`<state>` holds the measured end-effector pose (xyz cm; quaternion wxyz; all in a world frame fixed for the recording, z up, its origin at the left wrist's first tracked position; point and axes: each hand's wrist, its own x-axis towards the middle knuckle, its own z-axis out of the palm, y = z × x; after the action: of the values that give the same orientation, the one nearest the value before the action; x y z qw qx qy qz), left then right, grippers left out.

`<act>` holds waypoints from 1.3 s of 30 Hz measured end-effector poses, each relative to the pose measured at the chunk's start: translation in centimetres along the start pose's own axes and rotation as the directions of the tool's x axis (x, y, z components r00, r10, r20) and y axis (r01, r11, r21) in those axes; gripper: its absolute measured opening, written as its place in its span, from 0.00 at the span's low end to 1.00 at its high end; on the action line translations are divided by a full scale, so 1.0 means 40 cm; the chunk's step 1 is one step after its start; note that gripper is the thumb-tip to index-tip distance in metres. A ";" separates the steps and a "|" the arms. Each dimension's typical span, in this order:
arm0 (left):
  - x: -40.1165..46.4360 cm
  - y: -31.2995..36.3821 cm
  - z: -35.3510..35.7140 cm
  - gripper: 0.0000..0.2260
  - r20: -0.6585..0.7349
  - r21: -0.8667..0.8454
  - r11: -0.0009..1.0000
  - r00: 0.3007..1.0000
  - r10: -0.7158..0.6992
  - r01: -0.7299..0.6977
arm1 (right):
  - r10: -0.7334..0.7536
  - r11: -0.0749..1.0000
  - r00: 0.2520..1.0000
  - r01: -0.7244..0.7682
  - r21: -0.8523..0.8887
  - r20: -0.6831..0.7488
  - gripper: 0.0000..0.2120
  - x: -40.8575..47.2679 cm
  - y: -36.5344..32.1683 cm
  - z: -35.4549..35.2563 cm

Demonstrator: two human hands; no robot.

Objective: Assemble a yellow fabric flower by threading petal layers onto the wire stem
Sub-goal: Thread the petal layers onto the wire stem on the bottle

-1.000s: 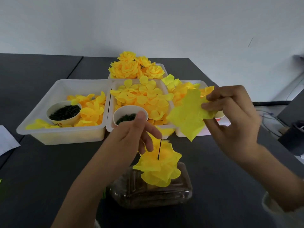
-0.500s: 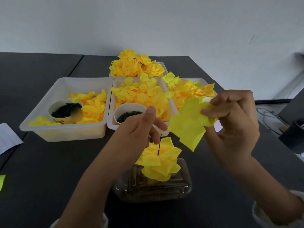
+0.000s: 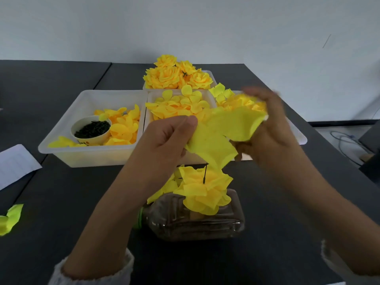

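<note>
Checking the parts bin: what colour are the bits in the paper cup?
Dark green, nearly black bits; head view.

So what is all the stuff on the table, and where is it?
petal layer: one, yellow, held over the stem
wire stem: one, dark, rising from the half-made flower
half-made flower: one, yellow, atop the bottle
bottle: one, clear, lying at near centre
trays: four, white, behind the bottle
loose petals: many, yellow, in three trays
finished flowers: several, yellow, far tray
cup: one, pale, dark bits inside, left tray
paper: one, white, left edge
stray petal: one, yellow-green, near left
left hand: pinches the layer
right hand: holds the layer
</note>
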<state>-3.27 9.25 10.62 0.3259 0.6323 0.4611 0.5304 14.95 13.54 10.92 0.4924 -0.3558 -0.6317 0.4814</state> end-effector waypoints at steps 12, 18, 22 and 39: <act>-0.006 -0.055 0.011 0.20 -0.086 0.333 0.943 0.996 0.023 0.007 | 0.418 0.908 0.880 -0.400 -0.120 0.228 0.37 0.003 0.003 -0.026; -0.024 -0.055 0.016 0.29 -0.134 0.235 0.965 0.987 -0.089 0.119 | 0.311 0.942 0.926 -0.272 -0.196 0.212 0.25 -0.004 0.006 -0.018; -0.055 -0.063 0.012 0.34 -0.169 0.030 0.952 0.941 -0.294 0.303 | 0.346 0.935 0.907 -0.313 -0.165 0.239 0.24 0.004 0.022 -0.016; -0.076 -0.061 0.075 0.22 -0.304 0.340 0.912 0.945 -0.121 0.227 | 0.423 0.899 0.854 -0.437 -0.023 0.302 0.27 0.060 0.104 -0.050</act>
<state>-0.97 7.56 6.61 0.1794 0.5581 0.6488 0.4852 16.17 17.46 7.72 0.2789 -0.3996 -0.5920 0.6419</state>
